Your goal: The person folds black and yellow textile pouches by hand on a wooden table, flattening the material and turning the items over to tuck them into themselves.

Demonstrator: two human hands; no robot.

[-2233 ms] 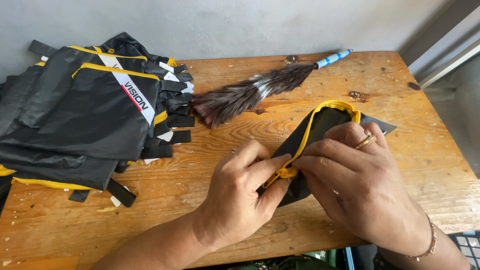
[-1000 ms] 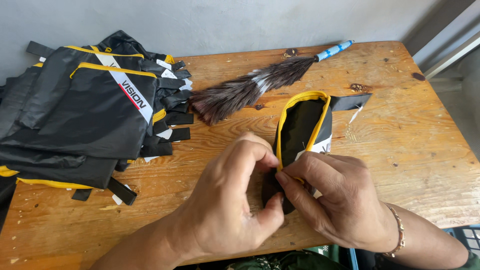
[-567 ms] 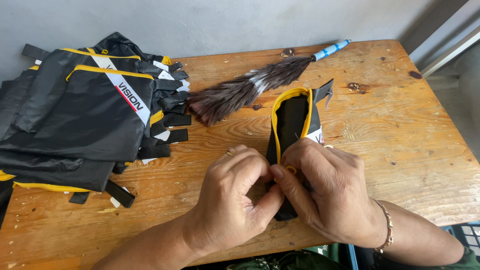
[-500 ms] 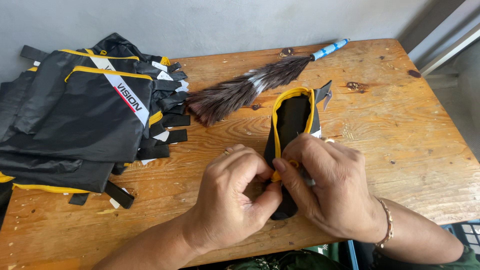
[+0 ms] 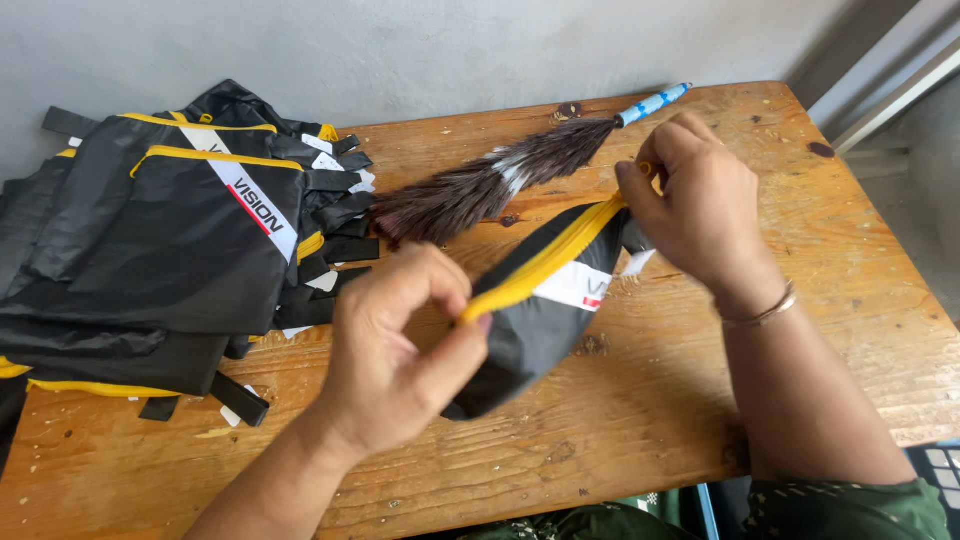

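Observation:
My left hand (image 5: 400, 360) pinches the near end of a yellow zipper edge on a black fabric pouch (image 5: 535, 320) with a white and red patch. Farther right, my right hand (image 5: 695, 205) grips the far end of the same yellow edge. The edge runs taut between both hands, slanting up to the right, and the pouch body hangs below it just above the wooden table (image 5: 620, 420).
A stack of black fabric pieces with yellow trim and a white stripe (image 5: 160, 250) fills the table's left side. A feather duster with a blue handle (image 5: 510, 180) lies across the back middle. A grey wall stands behind; the table's right edge is near my right arm.
My hands were together on the pouch near the front edge. They have drawn apart, the right hand moving up and right, stretching the yellow zipper edge straight.

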